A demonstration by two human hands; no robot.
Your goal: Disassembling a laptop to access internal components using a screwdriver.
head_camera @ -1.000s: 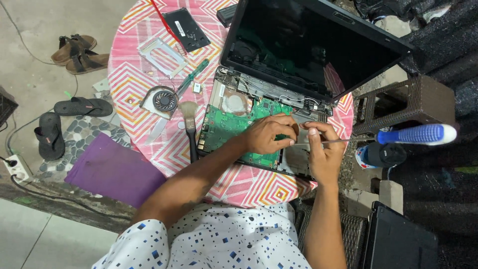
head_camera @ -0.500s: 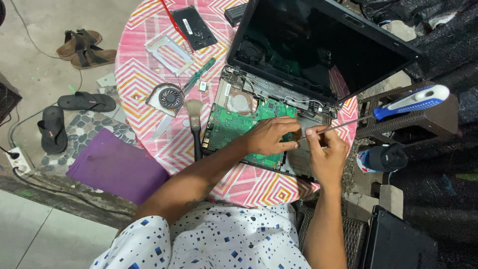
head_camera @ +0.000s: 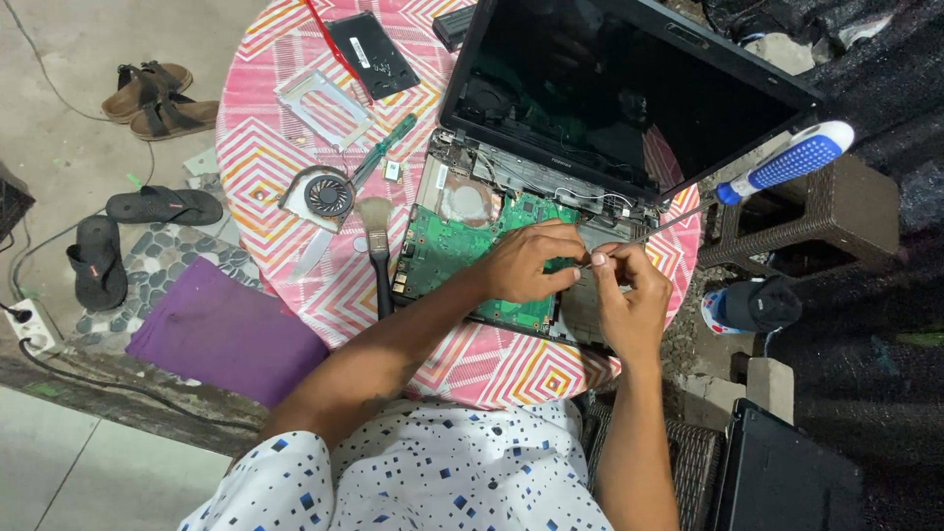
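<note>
On the floor at far left lie a pair of black flip-flops (head_camera: 128, 236) and a pair of brown sandals (head_camera: 157, 98), with a purple cloth (head_camera: 221, 334) spread beside the round table (head_camera: 492, 369), which wears a pink, zigzag-patterned cover. On that cover, from left, sit a silver metal bracket (head_camera: 323, 108), a black hard drive (head_camera: 374, 54), a round cooling fan (head_camera: 320, 195), a green-handled screwdriver (head_camera: 383, 147) and a small brush (head_camera: 378, 246) with its bristles pointing away from me. Right of the brush stands the opened laptop (head_camera: 629, 98), its dark screen tilted back and its base stripped so the green circuit board (head_camera: 462, 251) lies bare. My left hand (head_camera: 531, 264) rests on the board, fingers curled down and pressing against it near its right edge. Touching it from the right, my right hand (head_camera: 629, 295) is clenched, thumb and fingertips pinching the thin metal shaft of a long screwdriver (head_camera: 728, 187) whose tip meets the laptop base between both hands; its blue-and-white handle sticks up and away to the right, over a brown wicker stool (head_camera: 836, 216). A black case (head_camera: 787, 472) lies at lower right.
</note>
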